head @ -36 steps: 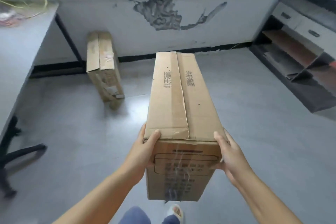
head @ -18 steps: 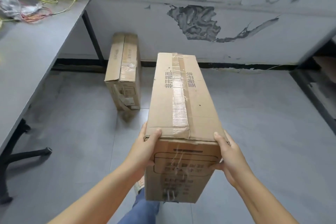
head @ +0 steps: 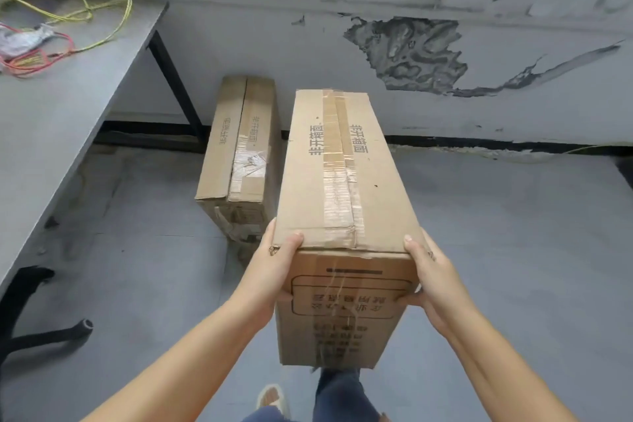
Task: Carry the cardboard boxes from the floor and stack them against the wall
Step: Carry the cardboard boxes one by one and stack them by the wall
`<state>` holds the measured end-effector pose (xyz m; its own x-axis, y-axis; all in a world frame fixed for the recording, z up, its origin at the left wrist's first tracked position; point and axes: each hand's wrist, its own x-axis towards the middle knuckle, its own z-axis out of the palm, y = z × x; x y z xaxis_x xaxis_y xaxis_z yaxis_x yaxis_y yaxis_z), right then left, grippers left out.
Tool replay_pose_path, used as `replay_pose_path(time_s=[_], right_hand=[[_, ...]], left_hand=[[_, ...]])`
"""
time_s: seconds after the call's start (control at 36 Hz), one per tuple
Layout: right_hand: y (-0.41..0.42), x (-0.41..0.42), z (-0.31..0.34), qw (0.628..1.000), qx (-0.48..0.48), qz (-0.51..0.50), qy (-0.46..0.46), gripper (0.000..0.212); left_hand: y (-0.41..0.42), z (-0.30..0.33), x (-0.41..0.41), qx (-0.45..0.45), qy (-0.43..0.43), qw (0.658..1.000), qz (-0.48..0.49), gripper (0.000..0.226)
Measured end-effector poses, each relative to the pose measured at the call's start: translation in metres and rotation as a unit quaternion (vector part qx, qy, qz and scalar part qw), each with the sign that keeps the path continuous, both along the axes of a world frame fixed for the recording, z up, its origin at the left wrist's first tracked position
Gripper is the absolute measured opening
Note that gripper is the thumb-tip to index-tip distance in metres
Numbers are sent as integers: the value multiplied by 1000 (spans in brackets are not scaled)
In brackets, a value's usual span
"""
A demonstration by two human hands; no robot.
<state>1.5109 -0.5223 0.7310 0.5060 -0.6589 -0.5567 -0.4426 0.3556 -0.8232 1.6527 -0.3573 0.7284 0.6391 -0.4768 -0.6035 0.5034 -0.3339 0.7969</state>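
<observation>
I hold a long taped cardboard box (head: 339,181) in the air in front of me, its far end pointing at the wall. My left hand (head: 274,267) grips its near left corner, thumb on top. On the near right corner my right hand (head: 431,274) holds the same box. A second cardboard box (head: 239,147) lies on the floor just left of the carried one, its far end against the wall (head: 308,51).
A grey table (head: 51,106) with coloured wires (head: 68,31) runs along the left, its black leg (head: 174,82) beside the floor box. A black chair base (head: 34,325) sits low left. The wall has a patch of peeled paint (head: 411,55). Grey floor stretches to the right.
I have walked closer to the wall and turned left; the floor box now appears nearer and right beside the carried box. My grip on the box is unchanged.
</observation>
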Motion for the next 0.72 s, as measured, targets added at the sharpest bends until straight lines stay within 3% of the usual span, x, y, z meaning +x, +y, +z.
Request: replay_pose_path(time_s=[0.36,0.56,0.72], right_hand=[[-146,174,-113,995,19,92,25,31],[-130,208,-247,998,17,30,49,57],[-92,185,-311,993,99,-13,60,47]], left_hand=[[-122,-115,141,23,22,995,93,40],[-126,-245,183,44,-6,995,85,58],[-101,-314,169,70,10,993,97,59]])
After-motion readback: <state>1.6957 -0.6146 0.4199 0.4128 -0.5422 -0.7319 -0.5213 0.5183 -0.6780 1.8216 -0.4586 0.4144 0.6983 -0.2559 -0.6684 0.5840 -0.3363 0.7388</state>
